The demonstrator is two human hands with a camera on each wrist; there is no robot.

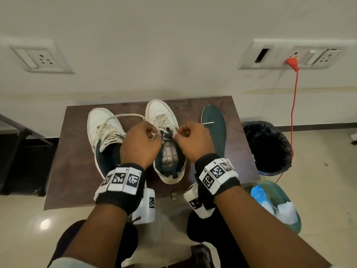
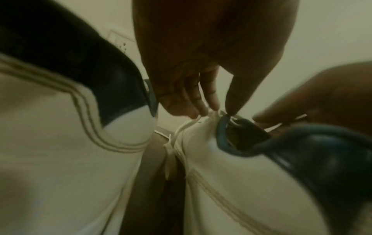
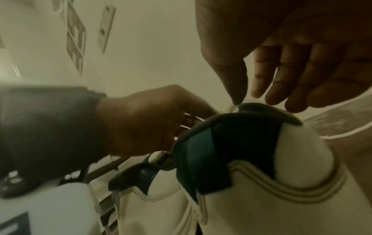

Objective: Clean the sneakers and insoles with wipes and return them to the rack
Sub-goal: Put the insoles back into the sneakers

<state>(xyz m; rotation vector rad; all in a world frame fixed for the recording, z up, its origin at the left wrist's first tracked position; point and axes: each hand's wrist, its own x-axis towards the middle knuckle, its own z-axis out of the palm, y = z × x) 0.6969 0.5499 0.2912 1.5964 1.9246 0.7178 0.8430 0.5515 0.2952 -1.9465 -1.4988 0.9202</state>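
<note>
**Both hands on the laces of the right sneaker**

The left hand (image 1: 142, 141) and right hand (image 1: 190, 140) were curled over the tongue of the right sneaker (image 1: 166, 113), each pinching a lace (image 1: 123, 116) between thumb and fingertips. In the left wrist view the fingers (image 2: 201, 98) met the thumb on the cord at the collar; in the right wrist view the right hand (image 3: 281, 63) pinched a thin strand just above the collar, its other fingers loosely bent.

That sneaker stood toe-far at the middle of the table (image 1: 77, 151) — its opening showed a pale ribbed bed. The left sneaker (image 1: 100, 122) stood just beside it on the left, toe-far too, laces loose. One lace ran in an arc from the left hand out over the gap between the shoes. A dark green insole (image 1: 214, 122) lay flat on the table at the right, apart from the shoes.

Right of the table stood a bin (image 1: 268, 146) lined in black; nearer, a green basket (image 1: 284, 200) held white wipes (image 1: 286, 209).
</note>
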